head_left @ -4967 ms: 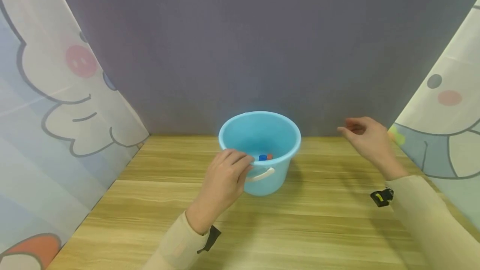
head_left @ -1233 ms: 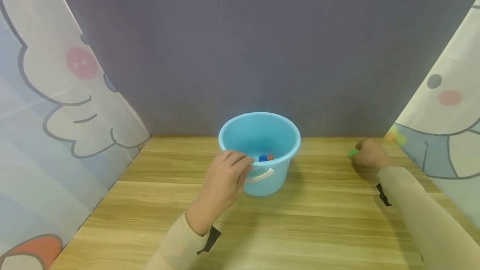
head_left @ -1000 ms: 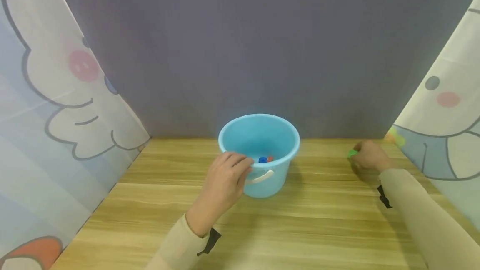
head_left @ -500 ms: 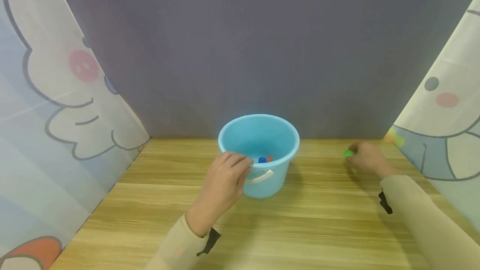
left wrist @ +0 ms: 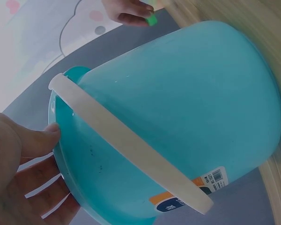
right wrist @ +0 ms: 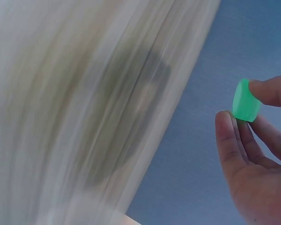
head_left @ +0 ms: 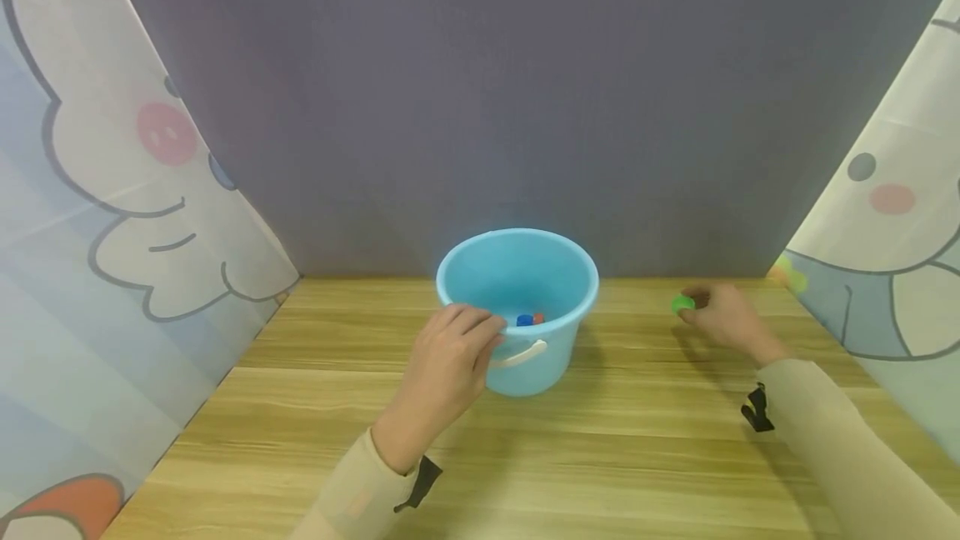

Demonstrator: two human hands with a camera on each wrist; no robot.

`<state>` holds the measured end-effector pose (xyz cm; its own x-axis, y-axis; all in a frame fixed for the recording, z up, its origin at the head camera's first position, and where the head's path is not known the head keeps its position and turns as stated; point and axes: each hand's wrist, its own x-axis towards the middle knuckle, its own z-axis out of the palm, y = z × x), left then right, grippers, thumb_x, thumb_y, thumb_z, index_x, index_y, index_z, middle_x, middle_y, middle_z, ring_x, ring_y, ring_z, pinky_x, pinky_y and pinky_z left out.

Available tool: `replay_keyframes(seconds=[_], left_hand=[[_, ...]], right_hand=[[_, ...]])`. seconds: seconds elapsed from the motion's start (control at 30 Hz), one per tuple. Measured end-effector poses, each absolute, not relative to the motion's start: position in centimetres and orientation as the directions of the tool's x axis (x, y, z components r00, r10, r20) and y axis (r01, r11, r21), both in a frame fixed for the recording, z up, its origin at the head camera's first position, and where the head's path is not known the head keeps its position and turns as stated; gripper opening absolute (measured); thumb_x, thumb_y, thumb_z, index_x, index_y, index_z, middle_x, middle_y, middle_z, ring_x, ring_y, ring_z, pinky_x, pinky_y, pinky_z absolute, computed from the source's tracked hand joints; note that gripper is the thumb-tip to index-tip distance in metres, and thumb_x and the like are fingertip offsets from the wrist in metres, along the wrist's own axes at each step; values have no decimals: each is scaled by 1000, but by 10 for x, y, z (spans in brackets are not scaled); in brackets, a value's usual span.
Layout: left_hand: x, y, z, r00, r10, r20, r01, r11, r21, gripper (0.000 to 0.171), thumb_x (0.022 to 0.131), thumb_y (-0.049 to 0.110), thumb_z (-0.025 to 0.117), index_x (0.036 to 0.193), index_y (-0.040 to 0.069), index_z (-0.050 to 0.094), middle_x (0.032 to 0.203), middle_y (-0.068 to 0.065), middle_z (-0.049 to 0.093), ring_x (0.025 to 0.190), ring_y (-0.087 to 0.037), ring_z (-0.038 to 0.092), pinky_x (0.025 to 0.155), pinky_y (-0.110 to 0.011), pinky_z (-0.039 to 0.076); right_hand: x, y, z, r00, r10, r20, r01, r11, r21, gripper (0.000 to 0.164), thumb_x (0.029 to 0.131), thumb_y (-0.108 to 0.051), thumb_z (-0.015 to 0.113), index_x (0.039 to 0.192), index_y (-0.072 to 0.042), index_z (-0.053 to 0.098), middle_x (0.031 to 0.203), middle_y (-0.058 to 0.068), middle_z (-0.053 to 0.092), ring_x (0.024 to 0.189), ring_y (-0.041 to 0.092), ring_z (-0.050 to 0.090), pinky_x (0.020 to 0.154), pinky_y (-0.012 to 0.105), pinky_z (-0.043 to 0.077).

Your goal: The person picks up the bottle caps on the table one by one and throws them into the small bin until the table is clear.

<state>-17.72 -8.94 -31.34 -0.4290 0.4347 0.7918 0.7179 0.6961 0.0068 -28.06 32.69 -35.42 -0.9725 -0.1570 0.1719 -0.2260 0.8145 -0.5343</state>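
A light blue bucket (head_left: 540, 357) with a white handle (left wrist: 131, 145) stands upright near the back of the table. My left hand (head_left: 447, 361) grips its near-left rim, the thumb (left wrist: 44, 140) on the outer side and the fingers over the edge. To the right, my right hand (head_left: 727, 319) pinches a small round green bottle cap (right wrist: 246, 101) between thumb and fingertips. The cap is just above the table, apart from the bucket. Inside the bucket lie a small blue piece (head_left: 524, 320) and a small red piece (head_left: 538, 318), partly hidden by the rim.
The wood-grain table (head_left: 600, 457) ends at a dark grey panel (head_left: 525, 90) behind the bucket. Cartoon-print sheets flank it, a left sheet (head_left: 97, 273) and a right sheet (head_left: 885, 273). A printed label (left wrist: 189, 190) is on the bucket's outside.
My right hand came down to the table on the right and took hold of the green bottle cap; it has since moved slightly left with it. My left hand stays on the rim.
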Motion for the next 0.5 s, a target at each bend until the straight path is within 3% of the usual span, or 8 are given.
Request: replay_keyframes(seconds=[0.5], left_hand=[[-178, -91, -314, -427, 430, 795, 726, 687, 18, 17, 83, 2, 82, 98, 8, 76, 97, -4, 73, 94, -24, 63, 83, -37, 54]], right_hand=[[-270, 308, -354, -963, -75, 258, -224, 755, -616, 54, 98, -27, 68, 131, 14, 57, 119, 34, 64, 107, 49, 63, 83, 56, 57]])
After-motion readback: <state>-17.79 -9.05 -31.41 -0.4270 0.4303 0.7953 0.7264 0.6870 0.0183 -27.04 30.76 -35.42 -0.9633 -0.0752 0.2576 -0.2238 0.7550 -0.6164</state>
